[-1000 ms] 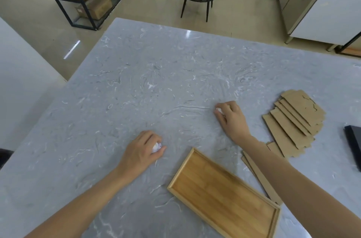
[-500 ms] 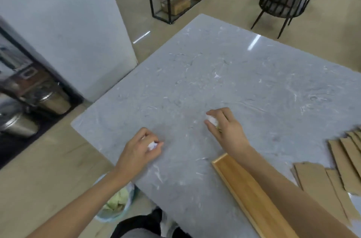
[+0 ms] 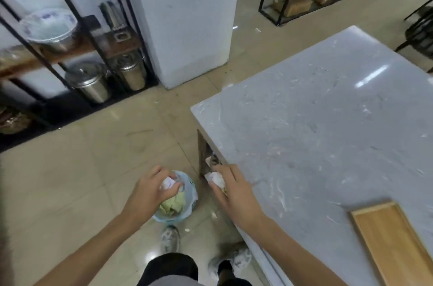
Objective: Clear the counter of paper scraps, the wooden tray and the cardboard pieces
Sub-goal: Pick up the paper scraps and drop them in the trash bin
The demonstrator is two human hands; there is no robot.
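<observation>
Nearest the camera, the person's legs and two pale shoes [image 3: 170, 238] are standing on the tiled floor beside the worktop [image 3: 328, 135]. Just ahead of the shoes a small bin [image 3: 187, 211] lined with a light blue bag is sitting on the floor, already holding greenish and pale waste.

The left hand [image 3: 150, 194] is hanging directly over the bin, fingers closed around a crumpled white paper scrap [image 3: 168, 184]. The right hand [image 3: 230, 188] is hovering at the worktop's near edge, beside the bin rather than over it, and is clenching a second crumpled scrap [image 3: 216, 180].

Judging by this, the paper part of the job is nearing its end: both wads are off the worktop but neither is dropped yet. The left one looks ready to fall in; the right one probably needs carrying a little leftward first.

Farther right, the wooden tray [image 3: 396, 246] is lying flat on the worktop, untouched, so it is remaining to be cleared. The cardboard pieces are not in view, so their state cannot be told. The rest of the visible grey stone surface is showing no loose scraps.
</observation>
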